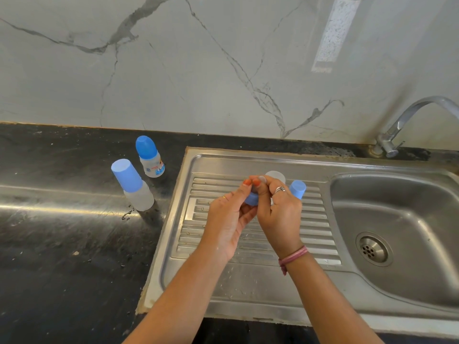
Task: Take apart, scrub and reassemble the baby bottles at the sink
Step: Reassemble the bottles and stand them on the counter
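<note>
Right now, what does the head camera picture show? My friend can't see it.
Two hands, the left hand and right hand, pinch a blue bottle ring above the steel sink's drainboard. A blue cap stands behind them on the drainboard. Two capped baby bottles stand on the dark counter to the left.

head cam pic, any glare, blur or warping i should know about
Head view: a bright streak of glare runs across the black countertop beside the plain capped bottle; a pale patch of light falls on the marble wall; wide-angle warping bows the sink rim and counter edge; the left hand and right hand look sharp, but they hide most of the blue ring.
</note>
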Demonstrator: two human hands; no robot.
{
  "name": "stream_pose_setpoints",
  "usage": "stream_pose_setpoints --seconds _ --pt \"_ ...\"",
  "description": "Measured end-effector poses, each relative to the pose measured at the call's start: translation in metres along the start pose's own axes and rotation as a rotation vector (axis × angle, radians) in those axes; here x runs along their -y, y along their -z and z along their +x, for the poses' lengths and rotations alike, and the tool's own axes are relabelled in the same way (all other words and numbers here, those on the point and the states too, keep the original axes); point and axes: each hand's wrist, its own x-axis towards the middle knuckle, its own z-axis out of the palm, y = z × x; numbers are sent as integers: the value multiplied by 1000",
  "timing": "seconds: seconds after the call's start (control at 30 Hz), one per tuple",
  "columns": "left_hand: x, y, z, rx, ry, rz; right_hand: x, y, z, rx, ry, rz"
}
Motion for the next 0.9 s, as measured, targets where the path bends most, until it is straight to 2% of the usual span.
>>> stream_pose_setpoints --seconds 0.17,0.23,0.37,0.43,0.47,0.53,0.67,0.73,0.8,0.9 --pt "0 -1 1 18 10 -14 1 -3 -1 -44 -126 70" --pt "-4 4 2 24 32 -47 0 0 0 10 -154 152" --pt "-17 21 6 35 116 6 -8 16 15 446 -257 585" --pt "-24 26 7 83 180 63 -13 23 18 617 -181 615" --pt "-27 27 8 106 204 86 -14 24 18 645 -150 615" --pt "-31 29 10 134 212 89 -12 21 15 579 -174 634" --pt "-27 24 11 215 126 0 3 6 6 266 -394 726" --pt "-19 18 8 179 98 9 7 1 5 164 -471 738" --pt "-10 16 5 96 73 -10 6 0 4 147 -478 665" --pt "-6 17 3 29 46 -24 2 4 8 208 -420 587"
